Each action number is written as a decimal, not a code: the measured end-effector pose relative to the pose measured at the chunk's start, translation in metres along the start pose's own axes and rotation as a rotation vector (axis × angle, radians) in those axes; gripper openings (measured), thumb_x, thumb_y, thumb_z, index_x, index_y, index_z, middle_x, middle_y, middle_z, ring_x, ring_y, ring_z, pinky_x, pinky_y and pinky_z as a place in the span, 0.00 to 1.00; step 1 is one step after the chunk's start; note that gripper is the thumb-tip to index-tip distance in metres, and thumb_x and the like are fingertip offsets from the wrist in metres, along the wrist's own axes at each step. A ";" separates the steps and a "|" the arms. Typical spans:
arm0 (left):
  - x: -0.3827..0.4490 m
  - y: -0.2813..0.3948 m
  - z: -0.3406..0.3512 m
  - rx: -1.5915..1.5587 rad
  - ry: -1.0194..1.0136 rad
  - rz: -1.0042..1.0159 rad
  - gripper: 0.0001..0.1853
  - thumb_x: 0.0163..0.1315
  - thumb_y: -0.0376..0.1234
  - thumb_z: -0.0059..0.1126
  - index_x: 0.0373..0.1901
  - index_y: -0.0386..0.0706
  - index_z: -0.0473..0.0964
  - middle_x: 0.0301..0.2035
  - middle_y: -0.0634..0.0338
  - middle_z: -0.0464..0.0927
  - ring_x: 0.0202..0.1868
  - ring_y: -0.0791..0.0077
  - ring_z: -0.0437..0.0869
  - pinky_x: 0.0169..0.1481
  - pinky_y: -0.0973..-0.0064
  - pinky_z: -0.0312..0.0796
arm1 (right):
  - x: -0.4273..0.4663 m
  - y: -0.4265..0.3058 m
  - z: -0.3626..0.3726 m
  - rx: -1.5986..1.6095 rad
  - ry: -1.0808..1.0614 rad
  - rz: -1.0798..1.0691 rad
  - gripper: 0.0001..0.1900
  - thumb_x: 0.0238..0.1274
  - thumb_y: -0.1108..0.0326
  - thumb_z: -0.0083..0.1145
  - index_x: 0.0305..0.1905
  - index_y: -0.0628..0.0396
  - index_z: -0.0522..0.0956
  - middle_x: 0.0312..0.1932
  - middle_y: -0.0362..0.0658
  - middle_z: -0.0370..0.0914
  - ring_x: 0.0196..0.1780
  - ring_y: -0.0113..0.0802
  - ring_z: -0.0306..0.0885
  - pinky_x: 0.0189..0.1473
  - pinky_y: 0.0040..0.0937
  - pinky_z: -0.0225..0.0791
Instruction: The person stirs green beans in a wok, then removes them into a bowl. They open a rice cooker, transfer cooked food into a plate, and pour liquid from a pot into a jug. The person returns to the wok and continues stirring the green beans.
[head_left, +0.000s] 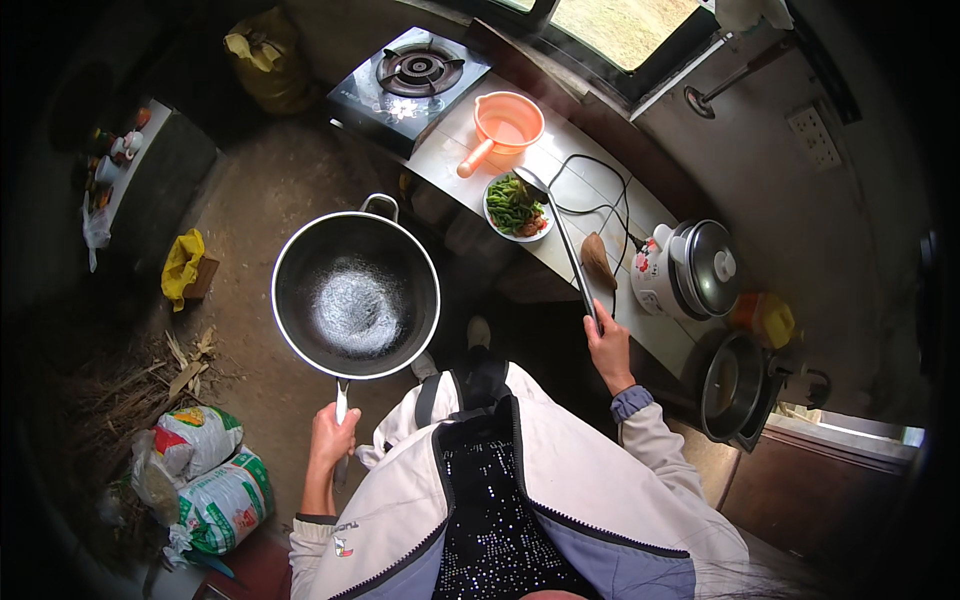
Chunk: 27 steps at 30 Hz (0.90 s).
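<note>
My left hand (334, 436) grips the handle of a deep dark wok (356, 295) with a pale rim. The wok hangs over the floor, left of the counter, its inside wet-looking and shiny, with no food visible. In my right hand (611, 349) is the long dark handle of a ladle (574, 259). The ladle's head rests on or just above the edge of a white plate (490, 217) of green vegetables (511, 204) with some reddish pieces; contact is unclear. Behind the plate, an orange plastic dipper (508, 120) stands on the tiled counter.
A gas stove (411, 79) stands at the counter's far end. Right of the ladle are a black cord, a brown object (598, 259), a lidded rice cooker (686, 270) and a dark pan (729, 386). Sacks (225, 499) and dry sticks (139, 386) lie on the left floor.
</note>
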<state>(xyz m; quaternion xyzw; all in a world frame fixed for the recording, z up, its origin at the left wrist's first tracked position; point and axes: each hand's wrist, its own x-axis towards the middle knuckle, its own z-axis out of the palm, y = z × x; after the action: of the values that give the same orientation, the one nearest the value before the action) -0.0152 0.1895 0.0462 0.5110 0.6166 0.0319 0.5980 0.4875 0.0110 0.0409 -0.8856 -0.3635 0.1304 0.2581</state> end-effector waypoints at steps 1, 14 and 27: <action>0.001 0.000 0.000 -0.008 -0.003 0.016 0.15 0.70 0.34 0.64 0.28 0.37 0.71 0.16 0.62 0.73 0.14 0.77 0.76 0.17 0.72 0.67 | 0.000 0.000 0.001 -0.003 -0.007 0.016 0.21 0.74 0.61 0.62 0.66 0.57 0.81 0.29 0.59 0.82 0.33 0.59 0.85 0.36 0.48 0.74; 0.004 0.004 -0.010 0.060 0.000 0.036 0.16 0.70 0.35 0.64 0.28 0.35 0.73 0.15 0.60 0.74 0.14 0.75 0.77 0.18 0.70 0.69 | -0.013 -0.004 0.008 -0.008 0.059 -0.066 0.22 0.73 0.61 0.64 0.68 0.53 0.81 0.28 0.56 0.82 0.31 0.53 0.84 0.36 0.44 0.74; 0.014 0.002 -0.033 0.024 -0.022 0.076 0.15 0.73 0.35 0.63 0.30 0.37 0.72 0.16 0.65 0.71 0.13 0.81 0.72 0.15 0.74 0.65 | -0.027 -0.022 0.016 0.084 0.111 -0.012 0.21 0.73 0.65 0.65 0.66 0.60 0.81 0.23 0.51 0.77 0.21 0.32 0.71 0.28 0.33 0.68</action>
<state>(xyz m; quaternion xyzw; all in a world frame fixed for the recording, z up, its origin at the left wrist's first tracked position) -0.0359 0.2186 0.0474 0.5414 0.5904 0.0415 0.5972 0.4489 0.0109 0.0410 -0.8777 -0.3482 0.0945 0.3155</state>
